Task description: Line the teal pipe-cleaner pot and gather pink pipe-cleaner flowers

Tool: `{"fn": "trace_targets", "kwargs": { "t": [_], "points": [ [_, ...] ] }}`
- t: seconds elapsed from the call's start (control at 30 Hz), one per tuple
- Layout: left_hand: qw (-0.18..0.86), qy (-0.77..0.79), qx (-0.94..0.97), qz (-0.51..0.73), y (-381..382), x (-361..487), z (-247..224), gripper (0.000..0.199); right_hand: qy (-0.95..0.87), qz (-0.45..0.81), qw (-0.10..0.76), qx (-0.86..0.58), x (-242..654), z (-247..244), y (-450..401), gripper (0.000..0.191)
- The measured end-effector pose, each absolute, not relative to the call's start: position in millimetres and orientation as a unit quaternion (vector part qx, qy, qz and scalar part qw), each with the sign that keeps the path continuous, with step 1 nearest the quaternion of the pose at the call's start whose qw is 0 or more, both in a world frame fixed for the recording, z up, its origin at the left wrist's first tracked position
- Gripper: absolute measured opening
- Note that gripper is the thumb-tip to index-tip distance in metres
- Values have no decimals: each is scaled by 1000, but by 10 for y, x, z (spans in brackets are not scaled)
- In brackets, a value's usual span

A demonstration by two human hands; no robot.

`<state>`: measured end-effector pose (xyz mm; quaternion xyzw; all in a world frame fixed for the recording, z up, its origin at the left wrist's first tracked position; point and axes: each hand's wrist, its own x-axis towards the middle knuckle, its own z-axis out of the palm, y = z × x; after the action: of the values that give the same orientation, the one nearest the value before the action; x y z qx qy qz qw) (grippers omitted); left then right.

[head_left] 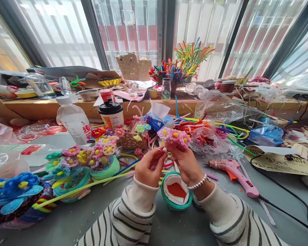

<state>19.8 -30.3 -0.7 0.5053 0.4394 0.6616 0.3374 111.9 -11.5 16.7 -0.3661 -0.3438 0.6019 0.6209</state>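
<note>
Pink pipe-cleaner flowers (175,136) with yellow centres are held up in my right hand (183,162), its fingers closed round them from below. Beside it, my left hand (150,165) is pinched; a small pale bit shows at the fingertips, too small to name. Below my hands stands a round green pot (166,201) with a white lining and an orange-red inside. To the right lies a pink glue gun (236,174), its nozzle pointing toward my right wrist.
Several finished flower pots (105,167) crowd the left. Behind them stand a water bottle (73,121) and a lidded cup (111,118). A woven basket (133,140) sits ahead, near loose pipe cleaners (195,121). The glue gun's black cord (284,213) crosses the right side.
</note>
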Motion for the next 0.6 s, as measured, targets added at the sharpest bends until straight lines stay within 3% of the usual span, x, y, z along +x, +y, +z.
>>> {"fn": "trace_targets", "kwargs": {
  "t": [0.2,0.4,0.6],
  "points": [
    [467,382,416,680,-321,163,116,13,-311,643,601,-358,1092,171,-130,16],
    [588,366,332,640,-273,101,151,23,-320,724,546,-274,1145,170,-83,18],
    [595,372,331,630,-276,111,154,22,-303,705,577,-279,1140,164,-59,19]
  ]
}}
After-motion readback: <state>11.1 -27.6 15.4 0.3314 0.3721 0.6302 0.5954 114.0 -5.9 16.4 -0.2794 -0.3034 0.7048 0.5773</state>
